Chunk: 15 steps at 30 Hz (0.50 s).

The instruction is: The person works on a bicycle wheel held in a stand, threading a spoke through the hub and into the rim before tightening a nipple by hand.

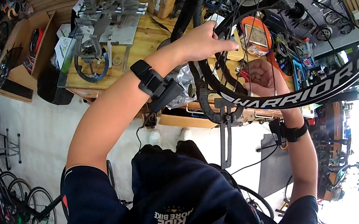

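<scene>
Wheel point(282, 99), above the workbench point(152, 36), should handle light but stiff; best held by its rim point(353, 73). Left hand point(203, 43) half-curled, grip unclear; right hand point(264, 76) pinching a red tool point(244, 74).

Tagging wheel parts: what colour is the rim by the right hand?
The rim is black with large white lettering; the head view shows it best.

A spoked bicycle wheel point(310, 96) leaves open gaps right of the right hand's point(263, 78) fingers — while its black rim bars the way just below them.
</scene>
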Available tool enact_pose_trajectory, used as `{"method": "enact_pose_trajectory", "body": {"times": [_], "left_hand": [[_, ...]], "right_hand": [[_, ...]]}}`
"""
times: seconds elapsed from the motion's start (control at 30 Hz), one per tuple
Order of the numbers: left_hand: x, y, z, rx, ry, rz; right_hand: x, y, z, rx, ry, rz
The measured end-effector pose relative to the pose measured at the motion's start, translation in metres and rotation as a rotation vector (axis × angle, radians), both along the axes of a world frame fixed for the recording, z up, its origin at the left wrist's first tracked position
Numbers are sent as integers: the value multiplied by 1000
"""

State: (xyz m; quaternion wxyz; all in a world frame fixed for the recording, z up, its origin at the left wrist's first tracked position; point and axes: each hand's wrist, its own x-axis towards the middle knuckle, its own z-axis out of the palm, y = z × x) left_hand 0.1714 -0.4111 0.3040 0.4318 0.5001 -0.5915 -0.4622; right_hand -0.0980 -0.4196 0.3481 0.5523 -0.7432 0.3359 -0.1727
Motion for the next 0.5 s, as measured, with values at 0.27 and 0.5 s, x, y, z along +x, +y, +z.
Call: {"method": "enact_pose_trajectory", "body": {"times": [0.27,0.5], "left_hand": [[-6,-3,-10,-95,-5,42],[-4,-6,-11,-96,-10,7]], "right_hand": [[21,-3,8,142,133,116],[35,-21,14,242,142,281]]}}
